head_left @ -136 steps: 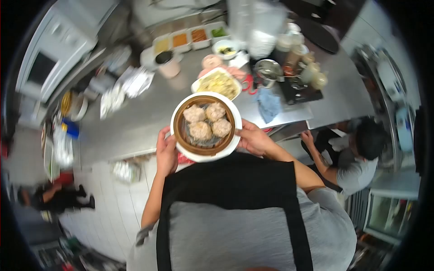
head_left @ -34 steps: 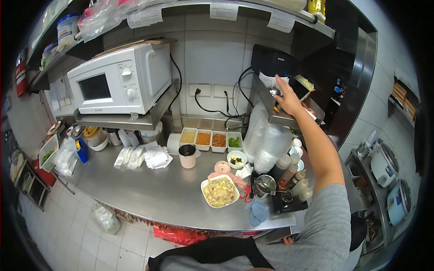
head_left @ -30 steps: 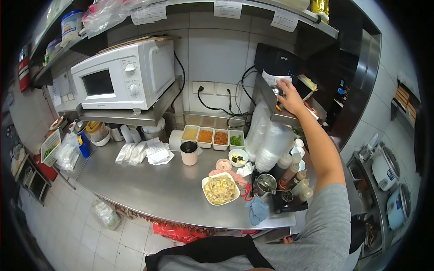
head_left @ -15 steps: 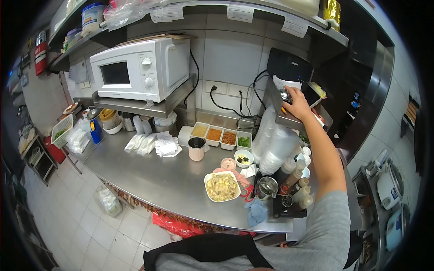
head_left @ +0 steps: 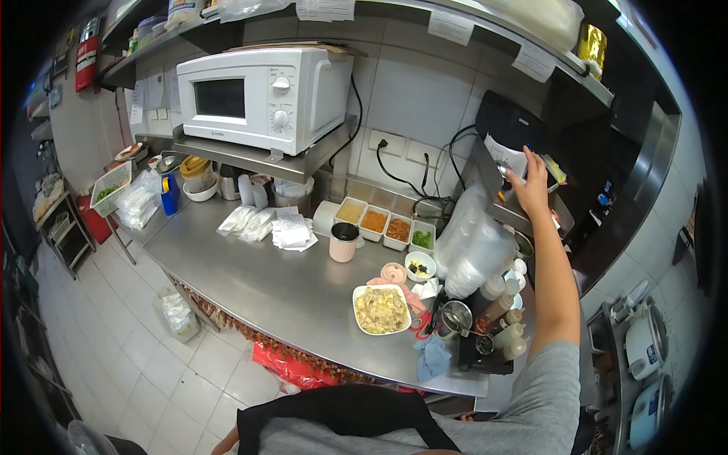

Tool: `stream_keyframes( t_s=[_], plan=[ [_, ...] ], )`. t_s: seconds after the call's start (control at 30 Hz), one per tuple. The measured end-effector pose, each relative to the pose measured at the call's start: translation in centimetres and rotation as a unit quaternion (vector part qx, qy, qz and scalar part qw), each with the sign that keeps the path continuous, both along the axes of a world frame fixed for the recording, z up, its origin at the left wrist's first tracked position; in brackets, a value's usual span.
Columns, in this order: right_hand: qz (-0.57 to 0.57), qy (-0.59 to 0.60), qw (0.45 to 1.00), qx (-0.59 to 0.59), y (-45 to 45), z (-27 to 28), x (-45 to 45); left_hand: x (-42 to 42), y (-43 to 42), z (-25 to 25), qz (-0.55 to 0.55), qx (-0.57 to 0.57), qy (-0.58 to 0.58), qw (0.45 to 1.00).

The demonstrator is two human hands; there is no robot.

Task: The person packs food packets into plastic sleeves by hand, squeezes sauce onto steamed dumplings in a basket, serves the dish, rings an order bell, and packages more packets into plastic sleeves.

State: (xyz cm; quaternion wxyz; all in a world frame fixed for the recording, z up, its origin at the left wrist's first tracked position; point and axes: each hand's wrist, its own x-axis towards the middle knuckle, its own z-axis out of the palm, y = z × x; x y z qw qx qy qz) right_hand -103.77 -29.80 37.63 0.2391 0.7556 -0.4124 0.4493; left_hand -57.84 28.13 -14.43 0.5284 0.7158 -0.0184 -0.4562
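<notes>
My right hand [head_left: 534, 184] is stretched over the small metal shelf at the right, thumb and fingers apart, nothing visible in them. Just left of the thumb sits a small shiny metal object [head_left: 503, 168], its kind hard to make out. A paper slip [head_left: 506, 155] hangs from the black printer [head_left: 512, 121] behind the hand. Below the shelf stand stacked clear plastic lids or bowls in a bag [head_left: 469, 250]. My left hand is out of view; a bit of forearm shows at the bottom edge. On the counter, a white square bowl [head_left: 359, 315] holds a pale, chunky egg-like food.
Sauce bottles [head_left: 497, 307] stand in a black caddy beside a metal pot [head_left: 457, 318]. Red scissors [head_left: 422, 326] and a blue cloth [head_left: 434, 358] lie near the bowl. Several topping tubs [head_left: 398, 231] line the back, right of a pink cup [head_left: 343, 244]. A microwave [head_left: 254, 98] sits above.
My right hand has lifted off the shiny metal object and drawn slightly right, its fingers opening. The camera view has shifted, so the counter things appear further right.
</notes>
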Motion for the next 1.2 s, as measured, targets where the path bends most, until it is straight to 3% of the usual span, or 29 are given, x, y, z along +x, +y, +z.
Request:
stream_keyframes(
  t_s=[0.17, 0.27, 0.37, 0.57, 0.8, 0.83, 0.9, 1.07, 1.2],
  plan=[
    [-0.048, -0.050, 0.991, -0.111, -2.0, 1.0, -1.3, 3.8, 0.3, -1.0, -0.017, 0.016, -0.007, 1.000],
    [-0.041, -0.154, 0.977, -0.145, -1.4, 2.6, 0.0, 7.6, 0.0, -1.4, -0.037, 0.019, -0.011, 0.999],
    [-0.091, -0.197, 0.971, -0.097, 0.1, 4.4, 2.9, 11.7, 0.0, -1.4, -0.064, 0.025, -0.020, 0.997],
    [-0.050, -0.247, 0.960, -0.126, 3.5, 7.2, 10.3, 20.2, -0.2, -1.7, -0.111, 0.033, -0.043, 0.992],
    [-0.096, -0.264, 0.955, -0.097, 5.7, 11.5, 12.4, 25.6, -0.9, -1.9, -0.146, 0.048, -0.063, 0.986],
    [-0.051, -0.301, 0.951, -0.051, 4.1, 12.6, 11.1, 25.8, -1.1, -2.0, -0.150, 0.051, -0.065, 0.985],
    [0.141, -0.450, 0.880, 0.058, 2.5, 14.0, 9.9, 26.3, -1.5, -2.1, -0.155, 0.058, -0.068, 0.984],
    [0.214, -0.564, 0.784, 0.146, 3.8, 17.8, 10.3, 25.9, -2.3, -2.2, -0.167, 0.078, -0.082, 0.979],
    [0.241, -0.593, 0.760, 0.114, 1.2, 19.6, 8.7, 25.1, -2.1, -2.4, -0.170, 0.100, -0.092, 0.976]
  ],
)
